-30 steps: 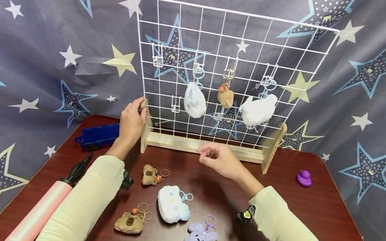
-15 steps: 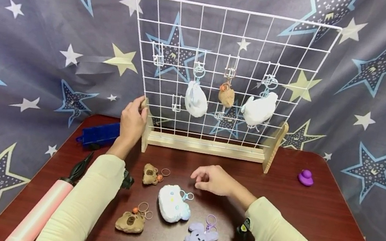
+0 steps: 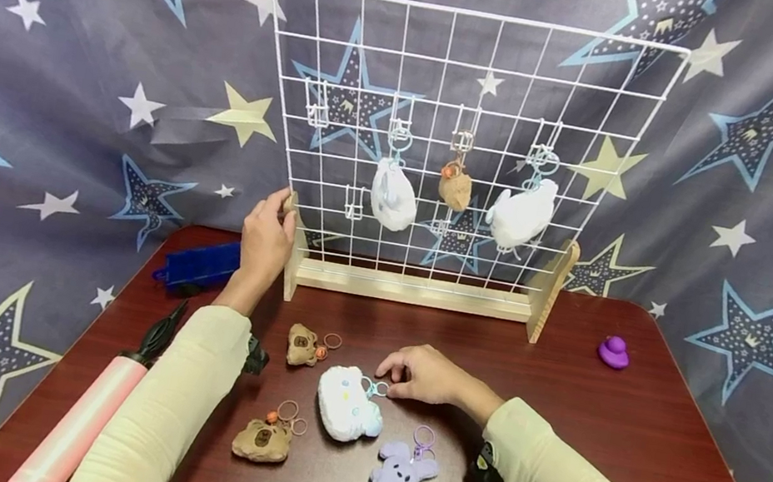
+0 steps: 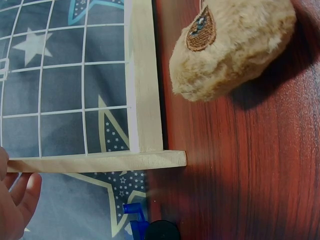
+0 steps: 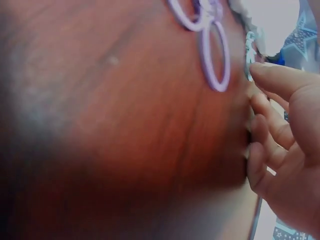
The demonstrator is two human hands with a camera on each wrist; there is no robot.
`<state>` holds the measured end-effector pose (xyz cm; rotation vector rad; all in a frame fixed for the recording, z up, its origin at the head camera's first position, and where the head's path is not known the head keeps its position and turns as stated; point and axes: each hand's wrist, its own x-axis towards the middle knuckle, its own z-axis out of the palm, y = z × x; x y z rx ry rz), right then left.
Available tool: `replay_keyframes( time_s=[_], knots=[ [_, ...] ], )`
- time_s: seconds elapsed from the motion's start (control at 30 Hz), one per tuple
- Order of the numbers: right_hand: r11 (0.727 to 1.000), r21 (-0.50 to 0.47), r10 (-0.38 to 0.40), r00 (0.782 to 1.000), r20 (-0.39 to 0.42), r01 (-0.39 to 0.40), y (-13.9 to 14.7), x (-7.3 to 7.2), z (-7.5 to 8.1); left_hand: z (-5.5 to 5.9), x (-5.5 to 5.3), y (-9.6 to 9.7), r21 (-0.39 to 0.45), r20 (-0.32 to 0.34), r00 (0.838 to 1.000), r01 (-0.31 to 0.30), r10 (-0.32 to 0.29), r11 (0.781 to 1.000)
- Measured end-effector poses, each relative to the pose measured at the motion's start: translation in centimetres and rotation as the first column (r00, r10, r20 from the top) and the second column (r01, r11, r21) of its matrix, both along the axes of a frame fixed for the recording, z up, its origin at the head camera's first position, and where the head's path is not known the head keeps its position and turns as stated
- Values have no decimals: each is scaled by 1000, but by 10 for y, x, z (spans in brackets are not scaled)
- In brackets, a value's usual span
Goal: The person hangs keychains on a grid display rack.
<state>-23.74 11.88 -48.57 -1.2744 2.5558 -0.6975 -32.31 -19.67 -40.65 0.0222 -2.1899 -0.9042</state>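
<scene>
My left hand [image 3: 267,237] grips the top of the left wooden upright [image 4: 105,162] of a white wire grid rack [image 3: 410,280]. Low over the table, my right hand [image 3: 432,376] has loosely bent fingers, with its fingertips right at the teal ring of a white plush keychain [image 3: 344,404]. A gap shows between thumb and forefinger. Beside that keychain lie a lilac plush keychain [image 3: 397,477] and two brown bear-like plush keychains, the upper one [image 3: 302,345] and the lower one [image 3: 262,441]. Two white plush keychains [image 3: 394,196] and a small brown one [image 3: 455,189] hang from the rack's hooks.
Unused hooks [image 3: 317,114] sit at the rack's upper left and lower rows. A blue toy cart [image 3: 200,265] and a pink pump [image 3: 88,421] are on the left side of the table [image 3: 627,448]. A purple rubber duck [image 3: 614,353] stands at the right.
My right hand has come down and toward me from the rack's base to the white keychain's ring. The left hand has stayed on the upright.
</scene>
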Motion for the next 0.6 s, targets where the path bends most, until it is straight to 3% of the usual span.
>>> replay_keyframes(
  time_s=[0.17,0.6],
  knots=[
    [999,48,-6,999,-33,8,-2,2,-2,1,0,-1,-1,17,1000,-3,3,1000],
    [1000,-25,-14,994,109,17,1,0,4,1,0,0,3,14,1000,-4,3,1000]
  ],
)
